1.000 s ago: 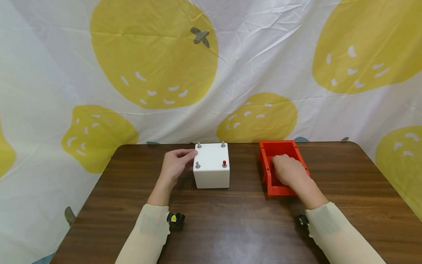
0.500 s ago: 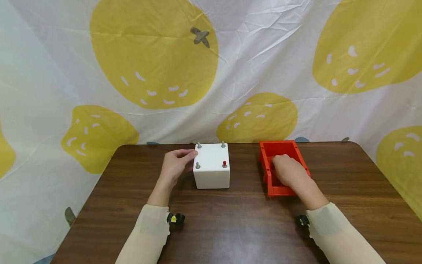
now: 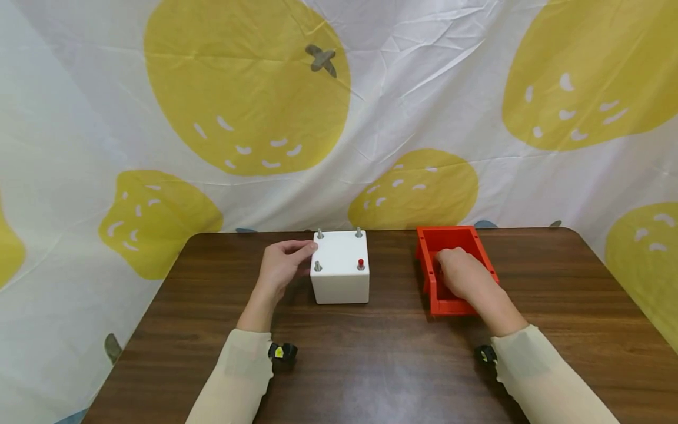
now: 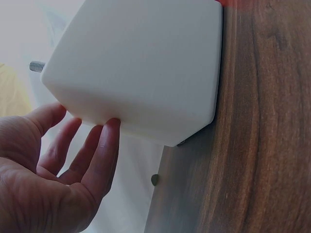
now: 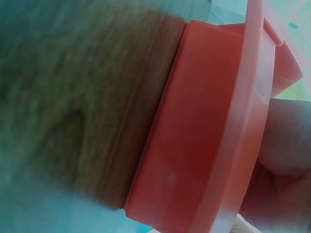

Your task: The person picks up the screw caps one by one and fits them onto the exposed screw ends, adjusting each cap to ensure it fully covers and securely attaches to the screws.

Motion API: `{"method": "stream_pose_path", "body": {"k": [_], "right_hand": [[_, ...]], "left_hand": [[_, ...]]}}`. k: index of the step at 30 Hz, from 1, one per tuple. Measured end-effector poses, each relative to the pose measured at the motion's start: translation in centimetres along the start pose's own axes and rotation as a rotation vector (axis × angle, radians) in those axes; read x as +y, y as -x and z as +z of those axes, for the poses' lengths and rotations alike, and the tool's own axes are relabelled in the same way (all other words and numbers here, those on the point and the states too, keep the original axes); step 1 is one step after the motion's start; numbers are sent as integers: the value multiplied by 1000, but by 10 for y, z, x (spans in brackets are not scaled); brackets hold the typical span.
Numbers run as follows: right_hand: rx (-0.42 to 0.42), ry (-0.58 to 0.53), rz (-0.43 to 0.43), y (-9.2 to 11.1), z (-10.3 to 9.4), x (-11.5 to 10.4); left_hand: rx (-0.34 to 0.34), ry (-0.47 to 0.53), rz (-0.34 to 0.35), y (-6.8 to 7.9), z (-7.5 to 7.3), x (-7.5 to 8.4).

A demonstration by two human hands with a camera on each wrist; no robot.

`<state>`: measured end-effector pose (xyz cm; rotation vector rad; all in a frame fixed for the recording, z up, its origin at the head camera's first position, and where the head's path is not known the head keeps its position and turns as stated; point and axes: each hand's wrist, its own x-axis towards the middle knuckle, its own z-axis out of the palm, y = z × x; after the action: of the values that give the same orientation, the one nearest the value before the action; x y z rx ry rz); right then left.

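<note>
A white box-shaped block stands on the table, with metal bolts sticking up at its top corners. The front right bolt carries a red cap. My left hand touches the block's left side; its thumb rests at the top edge, and in the left wrist view the slightly bent fingers lie against the side face. To the right, my right hand reaches down into a red plastic bin. Its fingertips are hidden inside, so whatever they touch does not show.
Both objects stand toward the back of the dark wood table. A white curtain with yellow fruit prints hangs right behind the back edge. Black wrist cameras sit by both sleeves.
</note>
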<state>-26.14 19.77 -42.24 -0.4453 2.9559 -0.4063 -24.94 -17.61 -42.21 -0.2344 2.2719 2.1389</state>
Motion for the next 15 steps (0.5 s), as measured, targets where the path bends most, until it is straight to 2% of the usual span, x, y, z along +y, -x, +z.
{"method": "stream_pose_path", "body": {"k": [5,15], "right_hand": [[-20,-2,41,1,1,0],[-46,13,70,2,-1,-1]], "left_hand": [[2,-5,-1,-1,0,0],[0,2,3,-1,0,0]]}}
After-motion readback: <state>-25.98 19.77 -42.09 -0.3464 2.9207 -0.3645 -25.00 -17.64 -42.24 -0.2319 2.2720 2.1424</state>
